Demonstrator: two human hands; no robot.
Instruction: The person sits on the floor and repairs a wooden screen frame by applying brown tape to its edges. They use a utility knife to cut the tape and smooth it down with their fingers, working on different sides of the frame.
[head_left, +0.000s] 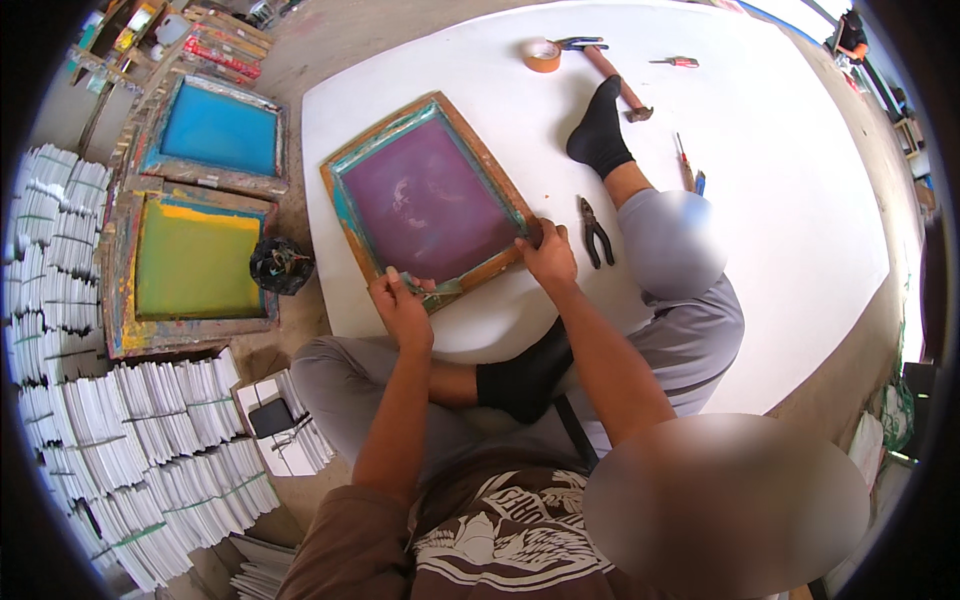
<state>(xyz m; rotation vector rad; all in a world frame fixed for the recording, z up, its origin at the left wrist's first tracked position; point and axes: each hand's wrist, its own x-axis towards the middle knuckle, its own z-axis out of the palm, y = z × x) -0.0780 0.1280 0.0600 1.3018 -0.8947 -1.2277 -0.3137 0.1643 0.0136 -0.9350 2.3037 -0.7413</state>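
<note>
Sits with left leg (335, 385) folded inward. Stretches left forearm (398, 410) and right forearm (612, 362) forward, converging toward the wrists. Curls left hand (403, 310) with thumb on top; bends the fingers of right hand (550, 258), slightly farther ahead, into a grip.

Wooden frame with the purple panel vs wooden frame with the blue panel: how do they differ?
The wooden frame with the purple panel is on the white sheet; the wooden frame with the blue panel is off it, left.
The left hand and right hand are at the purple one's near side; none is at the blue one.
The purple one's wood looks orange-brown, the blue one's greyer.
Shared: four-sided, one flat coloured panel.
</note>
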